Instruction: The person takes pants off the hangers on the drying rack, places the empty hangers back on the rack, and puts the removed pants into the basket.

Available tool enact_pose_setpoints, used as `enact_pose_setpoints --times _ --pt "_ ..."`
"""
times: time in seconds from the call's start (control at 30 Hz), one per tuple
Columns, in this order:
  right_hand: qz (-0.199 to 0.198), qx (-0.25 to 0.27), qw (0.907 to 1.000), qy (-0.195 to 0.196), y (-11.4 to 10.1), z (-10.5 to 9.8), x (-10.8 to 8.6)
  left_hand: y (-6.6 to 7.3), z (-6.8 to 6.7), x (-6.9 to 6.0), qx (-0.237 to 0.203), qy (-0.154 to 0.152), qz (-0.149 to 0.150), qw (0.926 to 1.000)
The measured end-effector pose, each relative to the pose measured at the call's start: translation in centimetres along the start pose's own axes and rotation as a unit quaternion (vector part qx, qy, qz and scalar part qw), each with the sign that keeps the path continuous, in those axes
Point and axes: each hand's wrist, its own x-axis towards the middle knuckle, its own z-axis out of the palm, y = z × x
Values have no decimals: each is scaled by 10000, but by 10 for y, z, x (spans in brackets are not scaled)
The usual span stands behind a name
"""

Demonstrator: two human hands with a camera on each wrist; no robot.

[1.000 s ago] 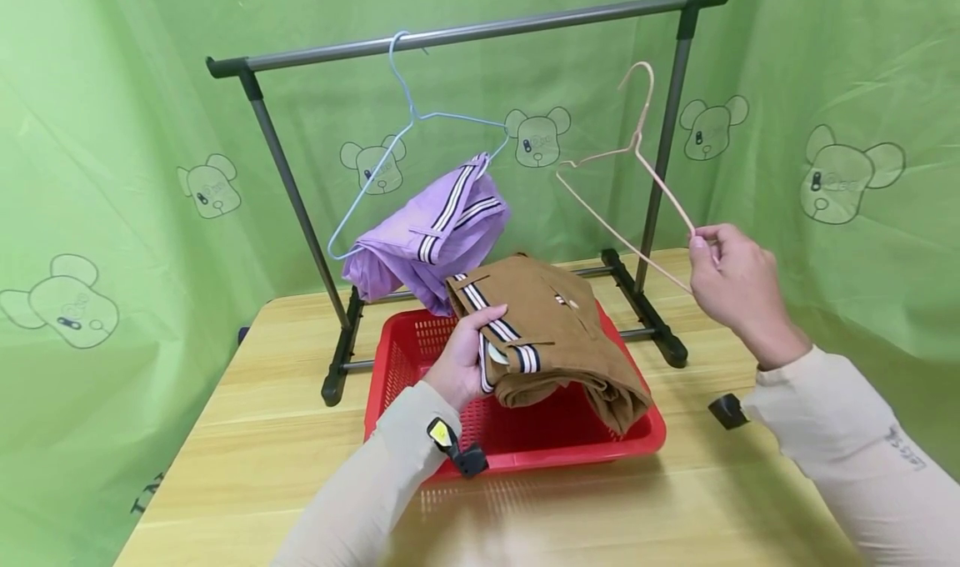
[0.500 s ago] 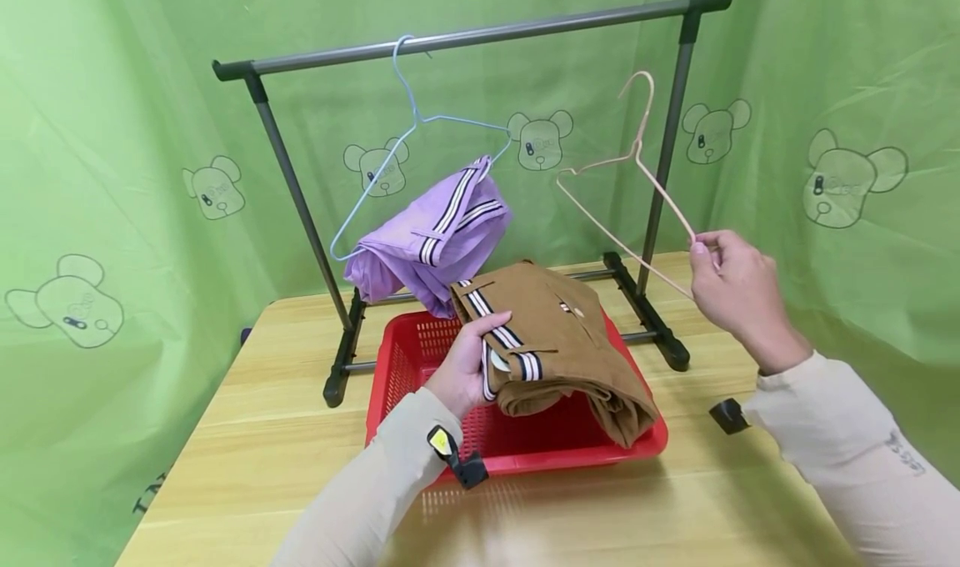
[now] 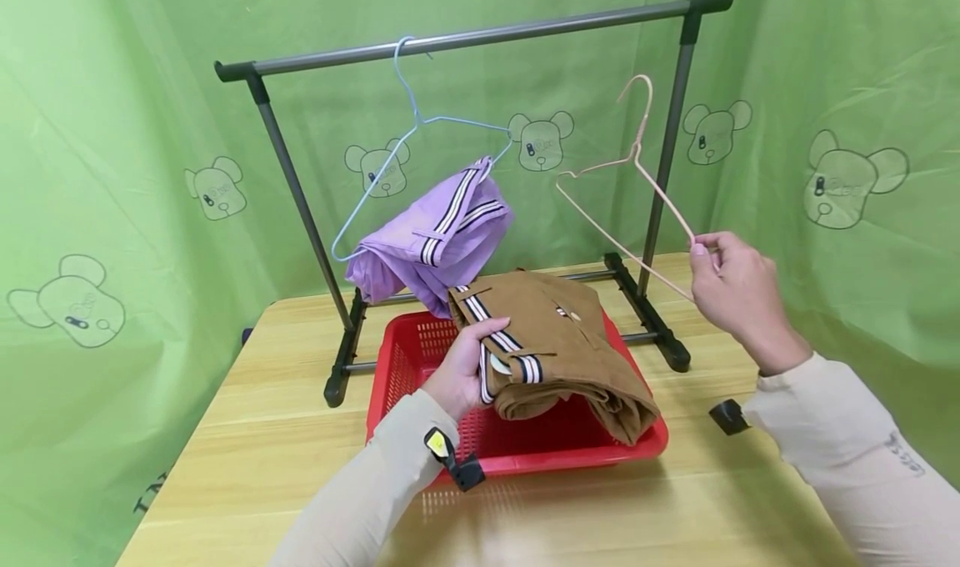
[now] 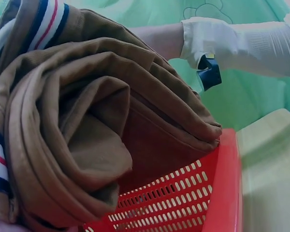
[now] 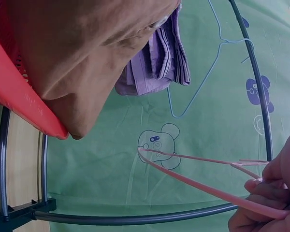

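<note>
Gripping brown trousers point(image 3: 558, 325) by the striped waistband with the left hand point(image 3: 461, 367), over the red basket point(image 3: 540, 464) — right hand point(image 3: 742, 288) pinching the pink hanger point(image 3: 637, 150) by its lower-right side, hook up, off the rail point(image 3: 480, 36). To join the two cleanly, I'd steady the folded waist, level the hanger's sloping bottom bar and lead with the free corner so the wire doesn't snag. Trousers: waistband faces left, toward the gripping hand; folded bundle's long axis slants, far left to near right, fold ends toward the person. Hanger: free corner points left, long axis dropping rightward — purple trousers point(image 3: 442, 225) on the blue hanger point(image 3: 382, 167) hang just behind.
</note>
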Motion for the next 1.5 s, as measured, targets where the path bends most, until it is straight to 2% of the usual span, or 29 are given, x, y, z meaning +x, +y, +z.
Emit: enact_pose_setpoints --times 0.43,0.73,0.93,1.07,1.2,1.33,1.5 --pt "16 12 10000 -52 0 1 0 3 -8 -2 512 245 -106 9983" --pt "38 -10 10000 -75 0 2 0 9 -14 -4 766 327 -393 9958" --pt "30 6 10000 -72 0 4 1 10 -18 -4 940 451 -463 9935" --pt "24 20 9999 -104 0 5 1 7 -23 -1 1428 564 -514 9868" --pt "18 35 9999 -129 0 6 2 1 -29 1 1886 881 -465 9770" --pt "-2 41 9999 -123 0 7 2 -1 -33 2 2108 1066 -374 9710" --pt "11 42 9999 -155 0 7 3 -2 -35 3 2276 1137 -454 9660"
